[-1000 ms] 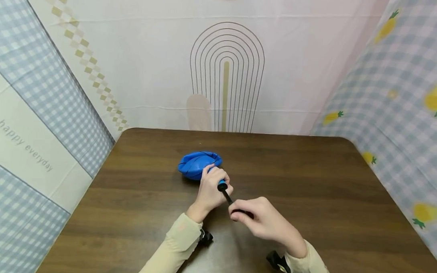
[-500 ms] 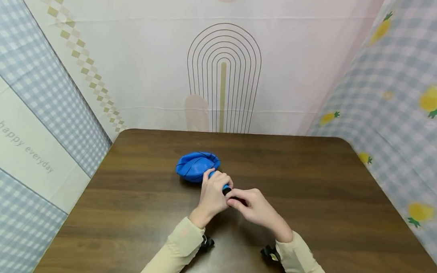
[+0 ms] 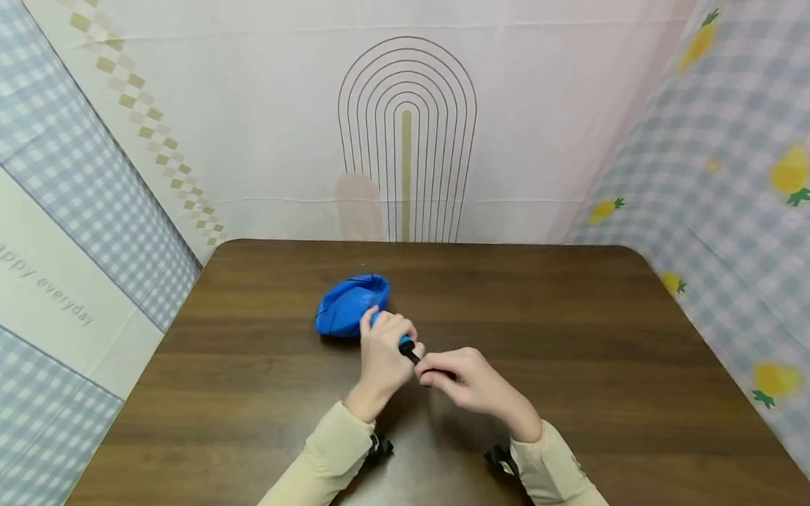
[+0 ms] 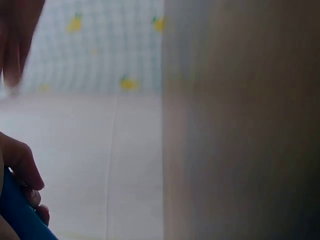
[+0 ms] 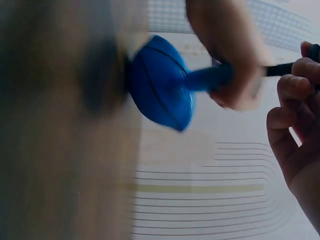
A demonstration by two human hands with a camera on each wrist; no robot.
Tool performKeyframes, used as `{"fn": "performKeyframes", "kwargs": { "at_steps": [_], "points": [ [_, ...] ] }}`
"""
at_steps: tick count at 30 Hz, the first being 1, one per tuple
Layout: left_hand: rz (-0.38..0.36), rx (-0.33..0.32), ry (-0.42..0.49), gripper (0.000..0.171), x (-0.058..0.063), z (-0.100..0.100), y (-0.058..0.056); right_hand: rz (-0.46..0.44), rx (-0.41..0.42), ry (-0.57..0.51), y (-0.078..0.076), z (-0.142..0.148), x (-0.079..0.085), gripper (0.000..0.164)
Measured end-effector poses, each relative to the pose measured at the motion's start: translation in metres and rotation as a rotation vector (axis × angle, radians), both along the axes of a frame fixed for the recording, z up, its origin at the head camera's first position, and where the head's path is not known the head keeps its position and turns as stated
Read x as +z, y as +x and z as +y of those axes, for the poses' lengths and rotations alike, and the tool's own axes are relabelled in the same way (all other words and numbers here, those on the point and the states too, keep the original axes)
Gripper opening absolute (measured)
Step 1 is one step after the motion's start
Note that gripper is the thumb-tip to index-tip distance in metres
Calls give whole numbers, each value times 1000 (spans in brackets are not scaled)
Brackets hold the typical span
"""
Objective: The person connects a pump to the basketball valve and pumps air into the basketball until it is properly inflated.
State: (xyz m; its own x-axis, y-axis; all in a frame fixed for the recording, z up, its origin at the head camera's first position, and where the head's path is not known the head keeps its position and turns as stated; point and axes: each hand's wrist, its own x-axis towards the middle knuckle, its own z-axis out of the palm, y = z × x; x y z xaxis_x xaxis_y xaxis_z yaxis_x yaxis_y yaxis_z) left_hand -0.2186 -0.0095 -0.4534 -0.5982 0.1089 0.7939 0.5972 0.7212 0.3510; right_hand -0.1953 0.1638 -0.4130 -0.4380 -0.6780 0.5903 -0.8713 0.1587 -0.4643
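A blue, partly collapsed ball with black seam lines (image 3: 349,307) lies on the table, its top dented in. My left hand (image 3: 383,356) grips the blue barrel of a hand pump (image 5: 207,78), whose front end meets the ball in the right wrist view. Fingers of my right hand (image 3: 467,378) curl round the pump's black handle, which they mostly cover. A short stretch of black rod (image 3: 416,358) shows between barrel and handle. In the left wrist view, fingers (image 4: 22,162) wrap the blue barrel (image 4: 22,212) at the lower left.
The brown wooden table (image 3: 576,348) spreads out beneath both arms. Behind it hangs a white cloth with arch lines (image 3: 276,114). Checked cloths flank both sides, the right-hand one (image 3: 727,242) printed with yellow fruit. A black strap piece (image 3: 501,461) sits at the right cuff.
My right hand came in until the handle met the barrel, then drew back slightly, so a little rod shows again. The ball has tilted and its dent has shifted.
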Motion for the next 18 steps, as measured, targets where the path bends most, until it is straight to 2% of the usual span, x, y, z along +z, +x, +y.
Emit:
{"fn": "performKeyframes", "kwargs": {
  "at_steps": [4, 8, 11, 13, 16, 18],
  "points": [
    [-55, -67, -73, 21, -5, 11, 10, -74, -25, -4, -6, 0, -15, 7],
    [-101, -59, -114, 25, -5, 10, 9, -102, -76, 33, -3, 2, -12, 5],
    [-86, -32, -115, 22, -3, 5, 2, -10, -72, 81, 5, 9, 5, 6],
    [-85, -8, -104, 20, 2, -1, -2, 71, -25, 91, 11, 14, 20, 7],
    [-129, 24, -92, 18, 12, -10, -5, 161, 42, 85, 16, 20, 37, 11],
    [-171, 40, -88, 18, 16, -12, -4, 183, 31, 77, 16, 20, 39, 12]
  ]
}}
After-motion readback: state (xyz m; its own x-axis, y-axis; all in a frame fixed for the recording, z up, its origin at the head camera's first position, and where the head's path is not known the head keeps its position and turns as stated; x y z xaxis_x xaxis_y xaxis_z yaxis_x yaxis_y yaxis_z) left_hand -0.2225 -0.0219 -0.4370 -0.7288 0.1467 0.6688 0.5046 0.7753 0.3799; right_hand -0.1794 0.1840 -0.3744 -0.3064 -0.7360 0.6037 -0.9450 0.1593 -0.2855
